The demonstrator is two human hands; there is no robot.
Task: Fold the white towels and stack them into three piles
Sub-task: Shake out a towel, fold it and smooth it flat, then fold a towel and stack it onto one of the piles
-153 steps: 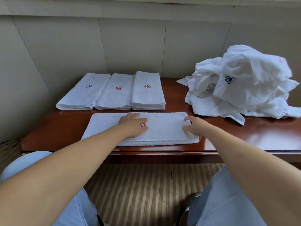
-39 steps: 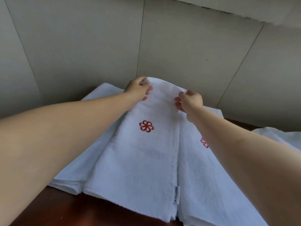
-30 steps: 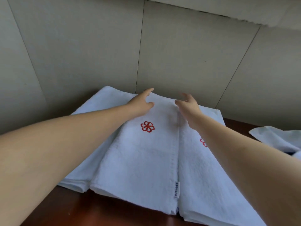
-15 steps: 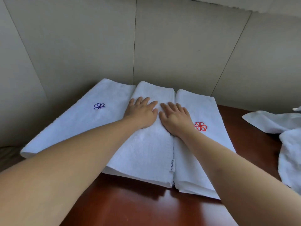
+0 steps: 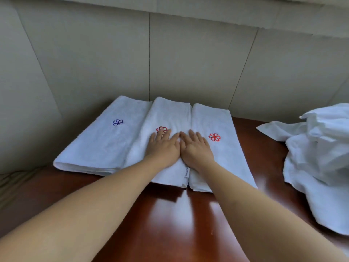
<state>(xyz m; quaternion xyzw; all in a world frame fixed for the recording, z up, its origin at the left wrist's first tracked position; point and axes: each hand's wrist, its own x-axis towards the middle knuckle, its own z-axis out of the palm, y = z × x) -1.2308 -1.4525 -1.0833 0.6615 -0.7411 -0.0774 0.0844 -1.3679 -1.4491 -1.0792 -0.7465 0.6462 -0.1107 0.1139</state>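
Three folded white towel piles lie side by side on the red-brown worktop (image 5: pixel 170 214) against the wall: left pile (image 5: pixel 105 142), middle pile (image 5: pixel 170 118), right pile (image 5: pixel 222 154). Left hand (image 5: pixel 163 147) and right hand (image 5: pixel 195 148) press flat, fingers straight, on the middle pile. Unfolded towels (image 5: pixel 321 157) lie heaped at right.

3 folded white towel piles (image 5: pixel 170 129) lie side by side; unfolded towels (image 5: pixel 321 157) heaped well apart at right

Soft daylight, tabletop (image 5: pixel 181 220) glare, wide-angle warp
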